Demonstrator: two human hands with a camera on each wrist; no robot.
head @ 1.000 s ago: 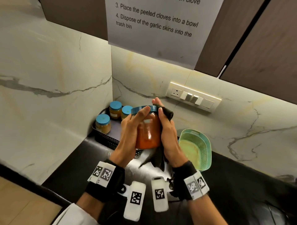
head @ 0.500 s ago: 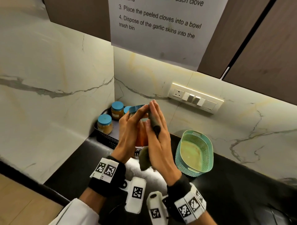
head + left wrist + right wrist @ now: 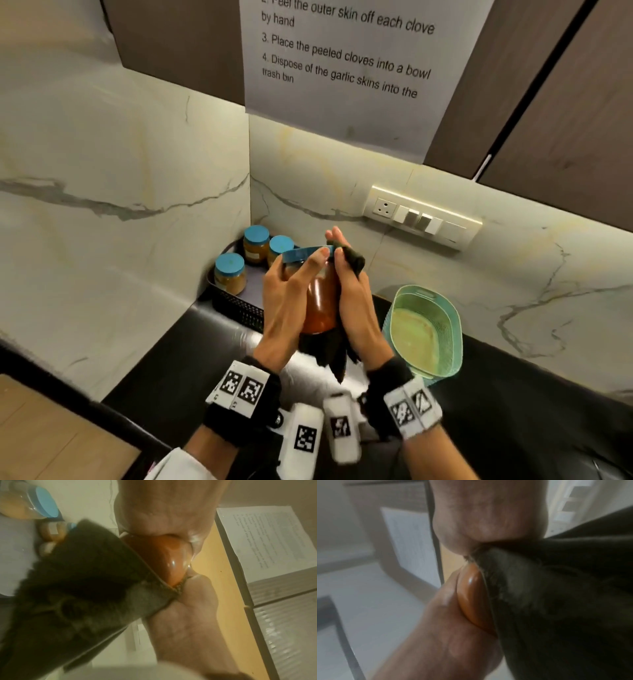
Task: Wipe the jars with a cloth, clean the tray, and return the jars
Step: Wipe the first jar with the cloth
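I hold a glass jar [image 3: 320, 298] of orange-red paste with a blue lid [image 3: 298, 254] upright above the counter. My left hand [image 3: 291, 301] grips its left side, fingertips up at the lid. From the right, my right hand [image 3: 354, 294] holds a dark cloth [image 3: 352, 258] against the jar, and the cloth's tail hangs below the base. The left wrist view shows the cloth [image 3: 77, 595] wrapped over the jar [image 3: 164, 558]; so does the right wrist view, cloth [image 3: 565, 601] on jar [image 3: 474, 601]. Three blue-lidded jars [image 3: 229, 274] stand on the black mesh tray [image 3: 236, 306] in the corner.
A green plastic basket [image 3: 442, 342] sits on the black counter [image 3: 531, 394] just right of my hands. Marble walls meet behind the tray. A switch panel [image 3: 421, 219] and a printed sheet [image 3: 342, 68] hang on the back wall.
My right hand slid with the cloth from the front of the jar back round to its right side. The left hand kept its grip.
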